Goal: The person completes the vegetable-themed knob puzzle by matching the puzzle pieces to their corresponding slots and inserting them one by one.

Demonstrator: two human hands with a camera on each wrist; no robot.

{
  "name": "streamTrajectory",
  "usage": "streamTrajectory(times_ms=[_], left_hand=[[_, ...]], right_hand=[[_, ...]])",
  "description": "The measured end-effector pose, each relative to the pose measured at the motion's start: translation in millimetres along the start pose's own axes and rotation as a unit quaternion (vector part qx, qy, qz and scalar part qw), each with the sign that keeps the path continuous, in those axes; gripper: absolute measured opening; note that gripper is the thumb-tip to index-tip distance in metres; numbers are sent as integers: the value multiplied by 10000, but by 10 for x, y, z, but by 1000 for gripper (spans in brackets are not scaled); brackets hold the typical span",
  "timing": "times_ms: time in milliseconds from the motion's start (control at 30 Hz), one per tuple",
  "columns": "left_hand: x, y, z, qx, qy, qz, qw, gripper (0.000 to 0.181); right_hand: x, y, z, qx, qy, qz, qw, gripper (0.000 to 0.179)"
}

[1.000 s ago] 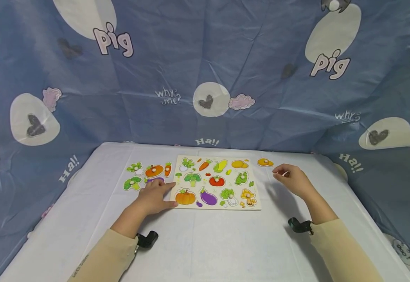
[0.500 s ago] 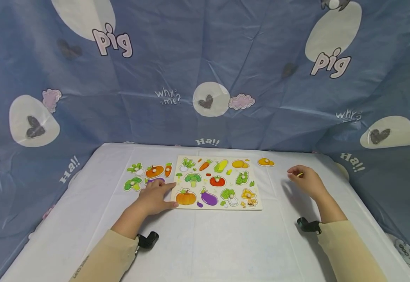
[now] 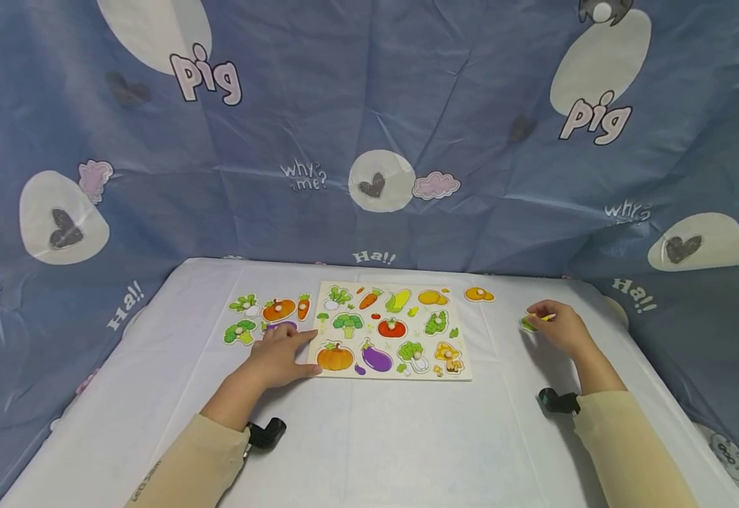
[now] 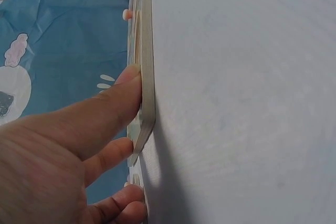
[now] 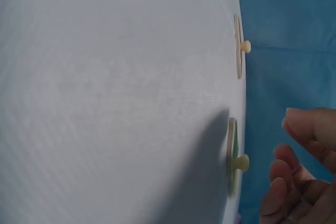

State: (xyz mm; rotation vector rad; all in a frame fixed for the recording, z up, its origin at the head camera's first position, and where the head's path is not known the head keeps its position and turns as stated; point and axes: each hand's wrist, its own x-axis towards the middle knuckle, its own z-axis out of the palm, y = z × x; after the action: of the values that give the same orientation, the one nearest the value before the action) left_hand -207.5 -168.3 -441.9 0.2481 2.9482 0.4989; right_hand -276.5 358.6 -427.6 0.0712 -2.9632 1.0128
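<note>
On the white cloth lies a wooden vegetable puzzle board (image 3: 467, 368). My left hand (image 3: 277, 358) rests at its left side, thumb and index finger spread straight and touching the edge. The left wrist view shows the thumb against the board's side (image 4: 148, 51). At the right, my right hand (image 3: 556, 328) hovers by a green-and-yellow knobbed puzzle piece (image 3: 527, 324), partly hidden by the fingers. In the right wrist view that piece (image 5: 232, 153) lies flat, its knob (image 5: 242, 162) free, apart from my loosely bent fingers (image 5: 302, 121).
A potato piece (image 3: 479, 294) lies beyond the board's right corner. Left of the board lie radish (image 3: 244, 305), pumpkin (image 3: 278, 309), carrot (image 3: 303, 306) and broccoli (image 3: 239, 331) pieces, plus an eggplant piece (image 3: 283, 326) partly behind my left hand. A blue printed curtain (image 3: 471, 233) hangs behind.
My right hand has moved right, away from the board, with a puzzle piece, and has let it go on the cloth. My left hand has stayed at the board's edge.
</note>
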Motion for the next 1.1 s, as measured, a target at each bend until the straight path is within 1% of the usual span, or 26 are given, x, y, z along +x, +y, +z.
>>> streamTrajectory(times_ms=[367, 500, 667, 867, 1100], left_hand=[[-5, 23, -12, -23, -11, -4, 10000, 76], [-8, 21, -15, -25, -29, -29, 10000, 76], [-9, 11, -16, -20, -19, -18, 10000, 76], [-1, 2, -8, 5, -21, -22, 10000, 76], [3, 2, -5, 16, -27, -30, 10000, 76]], right_hand=[[97, 121, -6, 95, -123, 240, 9996, 35], [137, 167, -14, 127, -153, 326, 9993, 34], [179, 203, -21, 211, -174, 549, 9981, 32], [248, 256, 2, 267, -366, 851, 9953, 32], [305, 295, 17, 164, -446, 1001, 9938, 29]])
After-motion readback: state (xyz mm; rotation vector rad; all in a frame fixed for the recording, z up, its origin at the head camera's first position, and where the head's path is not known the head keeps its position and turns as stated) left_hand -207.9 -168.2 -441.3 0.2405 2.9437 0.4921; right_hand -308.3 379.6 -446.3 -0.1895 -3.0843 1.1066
